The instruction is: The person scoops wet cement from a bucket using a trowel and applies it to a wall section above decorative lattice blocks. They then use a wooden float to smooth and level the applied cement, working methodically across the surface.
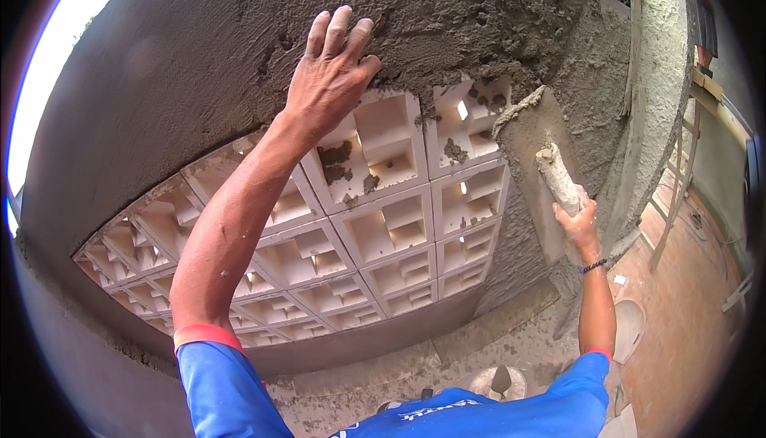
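Observation:
My left hand (333, 79) is raised to the wall with its fingers stretched and slightly apart, holding nothing. Its fingertips are over the rough wet mortar (447, 27); whether they touch it I cannot tell. In my right hand (580, 219) is the pale, mortar-caked handle of a plastering float (544, 131). The float's long flat blade is tilted beside the block panel's right edge, with a ridge of mortar along its upper left edge. Below my left hand spreads a panel of pale hollow breeze blocks (388, 226), some spattered with mortar.
Smoother grey plaster (159, 79) covers the wall at the left. A round container (515, 386) with a pointed trowel (501, 380) stands on the floor below. At right are a rough pillar (664, 63), a wooden ladder-like frame (678, 191) and part of another person (705, 27).

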{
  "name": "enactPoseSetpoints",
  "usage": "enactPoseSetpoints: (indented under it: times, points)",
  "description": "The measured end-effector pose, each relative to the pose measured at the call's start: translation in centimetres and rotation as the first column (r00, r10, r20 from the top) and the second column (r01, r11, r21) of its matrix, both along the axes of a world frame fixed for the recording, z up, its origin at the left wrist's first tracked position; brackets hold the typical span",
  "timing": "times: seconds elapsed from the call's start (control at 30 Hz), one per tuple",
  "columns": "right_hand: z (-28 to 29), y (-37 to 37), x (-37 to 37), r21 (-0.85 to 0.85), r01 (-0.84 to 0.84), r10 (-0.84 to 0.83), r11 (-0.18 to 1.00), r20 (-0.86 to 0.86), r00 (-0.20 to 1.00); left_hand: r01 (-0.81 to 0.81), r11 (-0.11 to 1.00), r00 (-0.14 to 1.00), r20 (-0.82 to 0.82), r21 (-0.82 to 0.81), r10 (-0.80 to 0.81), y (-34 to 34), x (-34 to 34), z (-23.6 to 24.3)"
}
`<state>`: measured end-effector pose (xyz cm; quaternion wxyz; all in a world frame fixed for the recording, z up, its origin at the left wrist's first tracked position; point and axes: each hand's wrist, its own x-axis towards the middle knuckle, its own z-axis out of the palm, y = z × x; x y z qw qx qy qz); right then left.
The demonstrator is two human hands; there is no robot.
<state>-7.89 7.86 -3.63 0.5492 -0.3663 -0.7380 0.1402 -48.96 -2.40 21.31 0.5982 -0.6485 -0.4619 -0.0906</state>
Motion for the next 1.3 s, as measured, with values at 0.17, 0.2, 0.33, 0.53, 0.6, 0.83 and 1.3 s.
enactPoseSetpoints:
  times: [0.17,0.2,0.33,0.53,0.6,0.83,1.3]
  points:
    - [-1.0,1.1,0.3,0.037,0.002,0.000,0.999,-0.046,0.999,0.020,1.000,0.991,-0.134,0.005,-0.019,0.2,0.1,0.3]
    - [-0.9,1.3,0.2,0.045,0.002,0.001,0.999,-0.049,0.999,0.026,1.000,0.985,-0.170,0.017,-0.023,0.4,-0.1,0.3]
    - [1.1,1.8,-1.3,0.049,-0.086,0.088,0.995,-0.048,0.995,0.063,0.996,0.950,-0.309,0.056,-0.043,0.4,-0.6,0.6]
    - [8.6,3.2,-4.5,0.258,-0.176,0.146,0.950,0.132,0.980,0.216,0.975,0.969,0.136,-0.049,-0.208,-6.4,0.8,-5.1]
    - [11.7,3.4,-6.2,0.285,-0.242,0.196,0.928,0.181,0.964,0.204,0.949,0.946,0.296,-0.239,-0.129,-10.4,0.6,-11.3]
    - [22.3,1.3,-14.5,0.522,-0.423,0.184,0.741,0.447,0.875,0.321,0.533,0.506,0.618,-0.783,0.602,-23.2,-2.3,-38.2]
    - [26.5,5.9,-12.2,0.597,-0.284,-0.076,0.750,0.505,0.860,0.347,0.433,-0.441,0.263,-0.832,0.858,-44.8,-3.7,-68.2]
